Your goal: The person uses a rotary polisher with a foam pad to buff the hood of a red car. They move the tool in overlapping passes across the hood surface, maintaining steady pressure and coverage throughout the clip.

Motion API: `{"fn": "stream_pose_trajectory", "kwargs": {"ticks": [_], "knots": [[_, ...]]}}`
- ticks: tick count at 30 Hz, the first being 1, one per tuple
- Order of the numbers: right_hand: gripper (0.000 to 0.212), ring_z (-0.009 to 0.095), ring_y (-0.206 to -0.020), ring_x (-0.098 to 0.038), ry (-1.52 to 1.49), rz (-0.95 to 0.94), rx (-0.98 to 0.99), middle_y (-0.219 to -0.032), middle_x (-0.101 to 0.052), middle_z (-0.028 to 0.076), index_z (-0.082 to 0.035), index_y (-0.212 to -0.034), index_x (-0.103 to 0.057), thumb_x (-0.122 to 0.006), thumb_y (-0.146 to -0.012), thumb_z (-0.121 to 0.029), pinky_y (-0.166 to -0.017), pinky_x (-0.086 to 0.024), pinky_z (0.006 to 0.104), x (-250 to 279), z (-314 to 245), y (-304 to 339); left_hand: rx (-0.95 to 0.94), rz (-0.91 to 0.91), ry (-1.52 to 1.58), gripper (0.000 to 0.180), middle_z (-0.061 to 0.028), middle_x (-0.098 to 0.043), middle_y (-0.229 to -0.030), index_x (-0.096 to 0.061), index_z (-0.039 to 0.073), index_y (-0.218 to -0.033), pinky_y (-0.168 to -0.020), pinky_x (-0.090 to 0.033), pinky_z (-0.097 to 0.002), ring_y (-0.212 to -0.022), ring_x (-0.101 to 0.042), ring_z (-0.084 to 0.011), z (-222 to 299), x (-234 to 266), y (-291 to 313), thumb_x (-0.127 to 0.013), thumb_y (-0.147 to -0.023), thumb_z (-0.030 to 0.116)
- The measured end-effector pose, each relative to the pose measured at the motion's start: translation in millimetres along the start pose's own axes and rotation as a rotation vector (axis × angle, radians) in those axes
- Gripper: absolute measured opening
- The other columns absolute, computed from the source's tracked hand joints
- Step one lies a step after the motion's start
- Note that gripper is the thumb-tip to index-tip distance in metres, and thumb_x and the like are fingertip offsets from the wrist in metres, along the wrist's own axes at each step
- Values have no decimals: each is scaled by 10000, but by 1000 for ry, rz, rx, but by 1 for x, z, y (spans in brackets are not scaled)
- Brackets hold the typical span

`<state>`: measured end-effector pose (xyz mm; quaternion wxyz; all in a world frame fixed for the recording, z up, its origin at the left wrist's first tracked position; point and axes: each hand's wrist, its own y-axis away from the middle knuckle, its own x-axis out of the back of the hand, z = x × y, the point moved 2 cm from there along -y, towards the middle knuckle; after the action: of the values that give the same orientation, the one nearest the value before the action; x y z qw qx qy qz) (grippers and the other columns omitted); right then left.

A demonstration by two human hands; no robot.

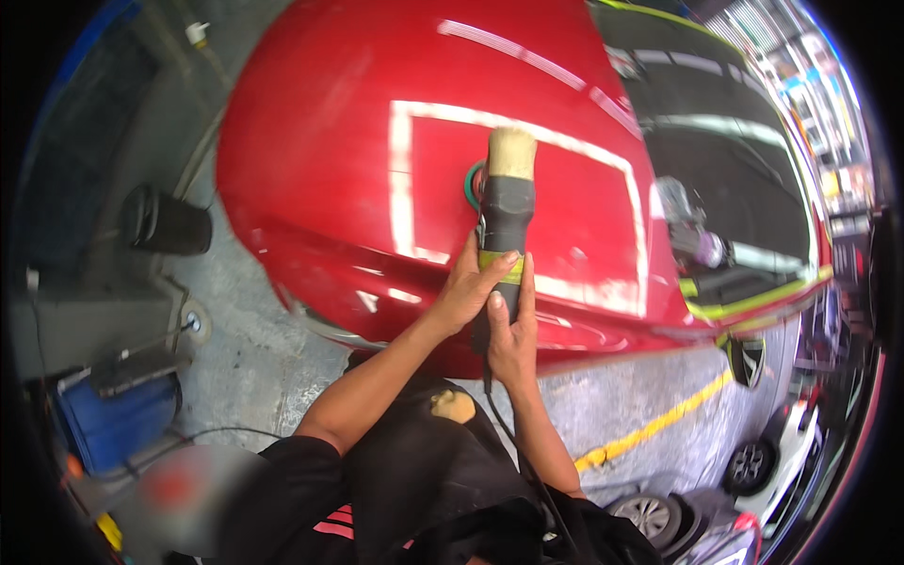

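Observation:
A corded polisher [508, 215] with a black body, a yellow-green band and a tan-covered head lies over the red car hood [320, 141]. Its green-edged pad [473, 185] shows only in part, on the hood's surface beside the head. My left hand [461, 296] wraps around the body at the yellow-green band. Lower on the handle, my right hand [513, 341] is closed around it, thumb on top. The power cord [504, 424] runs from the handle down past my right forearm. Bright light reflections form a frame on the paint around the tool.
Yellow-green tape [758, 299] borders the windshield [730, 174]. A bottle with a purple part [711, 250] lies at its base. To the left stand a black bin [168, 222] and a blue container [113, 419]. Car wheels [648, 516] and a yellow floor line [650, 428] are at lower right.

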<state>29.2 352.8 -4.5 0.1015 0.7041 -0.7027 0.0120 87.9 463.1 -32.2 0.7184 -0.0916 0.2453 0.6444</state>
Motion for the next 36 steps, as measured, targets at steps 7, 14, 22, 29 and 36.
{"fn": "stream_pose_trajectory", "kwargs": {"ticks": [7,14,22,29,36], "knots": [[808,387,-1362,-616,250,-296,93,-1508,-566,316,-47,-1704,-212,-648,-1060,-263,-1103,-496,425,-162,-37,-13,-152,269,117,519,-62,-593,-1231,-463,40,-1465,-944,-504,-314,-1084,-578,-127,62,160,48,-647,-1055,301],[789,466,-1348,-603,298,-603,99,-1510,-557,319,-112,-1705,-255,-627,-1060,-374,-1071,-512,467,-298,-45,-35,-212,507,238,459,-55,-625,-1163,-531,60,-1405,-864,-535,-302,-1019,-621,-114,90,298,79,-651,-1063,342],[738,405,-1303,-665,418,-575,365,-1413,-643,323,-44,-1630,-421,-655,-1035,-412,-1066,-522,441,-469,-70,-151,-376,548,414,439,-48,-682,-1089,-632,87,-1321,-845,-569,-349,-965,-680,-168,167,467,-15,-638,-1061,441],[767,461,-1327,-632,317,-600,305,-1422,-633,333,-60,-1671,-329,-633,-1054,-398,-1071,-523,456,-459,-59,-113,-358,712,353,643,-66,-691,-1142,-569,65,-1395,-841,-582,-325,-953,-705,-179,152,455,12,-592,-1047,605],[1117,287,-1574,-344,52,-647,21,-1730,-294,234,-16,-1711,-160,-876,-861,-130,-1259,-333,415,-380,-23,-22,-20,467,656,829,-144,-707,-1269,-587,10,-1432,-1008,-587,-428,-1142,-709,-259,66,393,96,-274,-1103,704]]}}
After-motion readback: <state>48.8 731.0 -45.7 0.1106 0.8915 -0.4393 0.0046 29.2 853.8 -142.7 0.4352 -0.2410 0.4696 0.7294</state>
